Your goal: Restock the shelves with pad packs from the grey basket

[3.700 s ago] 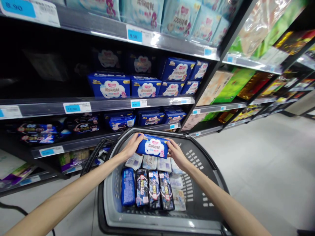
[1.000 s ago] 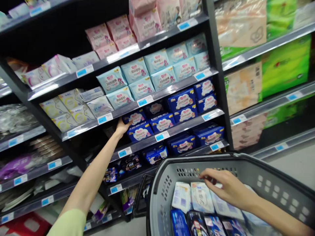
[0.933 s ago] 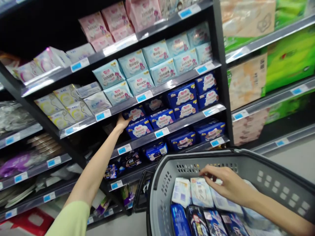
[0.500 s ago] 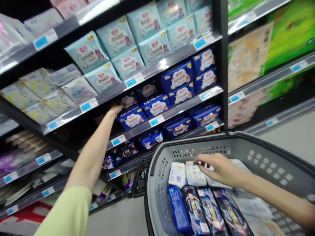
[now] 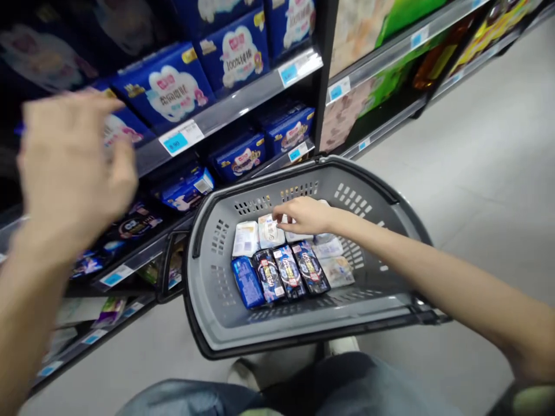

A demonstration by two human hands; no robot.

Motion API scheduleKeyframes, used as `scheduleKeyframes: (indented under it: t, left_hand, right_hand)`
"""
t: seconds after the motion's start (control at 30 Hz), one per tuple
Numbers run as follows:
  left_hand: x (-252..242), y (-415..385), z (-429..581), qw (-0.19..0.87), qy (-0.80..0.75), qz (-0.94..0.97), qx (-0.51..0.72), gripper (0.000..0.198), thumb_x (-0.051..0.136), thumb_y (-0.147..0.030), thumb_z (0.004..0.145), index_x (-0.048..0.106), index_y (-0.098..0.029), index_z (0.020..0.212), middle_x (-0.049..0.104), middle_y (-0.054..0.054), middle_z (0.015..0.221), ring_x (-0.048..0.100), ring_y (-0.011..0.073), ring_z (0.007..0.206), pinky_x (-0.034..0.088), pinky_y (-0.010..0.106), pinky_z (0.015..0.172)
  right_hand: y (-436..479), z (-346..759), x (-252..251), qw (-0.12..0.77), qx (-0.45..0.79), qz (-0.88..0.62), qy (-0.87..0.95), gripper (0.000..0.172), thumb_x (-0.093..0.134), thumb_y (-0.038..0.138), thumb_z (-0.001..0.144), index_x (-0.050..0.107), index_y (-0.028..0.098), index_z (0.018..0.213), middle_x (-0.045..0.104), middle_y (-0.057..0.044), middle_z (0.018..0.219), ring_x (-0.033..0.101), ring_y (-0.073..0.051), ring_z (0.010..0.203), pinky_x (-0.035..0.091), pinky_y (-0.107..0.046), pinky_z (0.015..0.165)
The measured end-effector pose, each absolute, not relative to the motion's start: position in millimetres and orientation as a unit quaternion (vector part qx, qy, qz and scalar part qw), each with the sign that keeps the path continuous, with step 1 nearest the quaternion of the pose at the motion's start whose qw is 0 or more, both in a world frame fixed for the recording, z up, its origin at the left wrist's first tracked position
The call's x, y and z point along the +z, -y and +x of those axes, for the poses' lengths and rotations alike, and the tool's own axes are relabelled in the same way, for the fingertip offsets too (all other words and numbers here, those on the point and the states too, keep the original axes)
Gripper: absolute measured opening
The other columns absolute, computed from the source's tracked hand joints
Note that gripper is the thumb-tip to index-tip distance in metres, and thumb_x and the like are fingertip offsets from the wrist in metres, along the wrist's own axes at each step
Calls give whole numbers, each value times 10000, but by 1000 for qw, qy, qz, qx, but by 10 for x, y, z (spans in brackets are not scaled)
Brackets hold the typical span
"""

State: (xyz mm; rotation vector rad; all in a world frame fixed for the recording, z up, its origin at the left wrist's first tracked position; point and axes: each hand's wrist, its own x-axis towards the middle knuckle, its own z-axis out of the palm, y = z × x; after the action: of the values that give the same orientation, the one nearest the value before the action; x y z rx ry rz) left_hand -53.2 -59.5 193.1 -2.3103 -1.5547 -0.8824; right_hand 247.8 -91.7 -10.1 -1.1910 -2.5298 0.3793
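Observation:
My left hand [image 5: 78,156] is raised at the left, blurred, in front of a shelf of dark blue packs with cloud-shaped labels. One blue pack [image 5: 124,130] shows between its forefinger and thumb; whether the hand grips it cannot be made out. Over the grey basket [image 5: 208,329], my right hand [image 5: 306,214] hangs with loosely bent fingers, thumb apart, its tips close to a white pack [image 5: 269,232]. Inside the basket stand white packs, a blue pack [image 5: 248,282] and several black-and-blue packs [image 5: 289,271].
Shelves with price tags [image 5: 181,138] run along the left and back. Green and beige packs [image 5: 359,34] fill the unit at the upper right. The basket's black handle loop [image 5: 167,266] sits by the lower shelves. Pale floor [image 5: 489,190] and my legs [image 5: 195,398] lie below.
My left hand has come back from the shelf toward me. The view has turned down and nearer the blue packs. My right hand stays over the basket.

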Motion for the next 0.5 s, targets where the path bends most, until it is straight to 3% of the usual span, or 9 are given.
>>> scheduleKeyframes:
  t: [0.07,0.17,0.27,0.37,0.5]
  left_hand:
    - [1450,802,-241,172,438,-858,-203,411,482,-290,942,571,-179,1327,588,31,1277,458,360,1352,360,630,1102]
    - [608,895,107,74,348,-928,-115,269,537,-257,908,664,-150,1120,676,83,1039,634,301,1047,525,490,948]
    - [-33,893,284,23,307,-951,1,233,507,-228,934,671,-141,1075,693,135,1037,637,294,1005,539,427,877]
    - [-263,892,282,-11,299,-952,65,296,425,-251,986,640,-125,1146,680,153,1132,607,296,1097,518,418,900]
    - [-243,839,172,-37,332,-940,70,366,361,-280,1013,602,-116,1234,647,158,1231,592,305,1133,505,434,915]
  right_hand:
    - [928,2464,-169,101,130,-433,886,202,621,308,904,722,164,1004,740,-52,821,662,-173,677,432,-280,622]
    - [953,2438,-265,22,109,-475,873,250,644,363,901,737,138,845,725,-86,745,680,-195,670,462,-289,616]
    - [979,2397,-369,-107,175,-545,813,464,603,523,919,741,91,820,704,-116,658,704,-226,646,515,-318,637]
    - [1000,2332,-540,-260,291,-607,692,759,537,762,846,745,37,928,717,-166,685,722,-280,621,557,-382,652]
    - [1025,2259,-839,-293,308,-631,648,881,550,847,758,739,39,1055,745,-247,940,752,-364,808,575,-441,755]
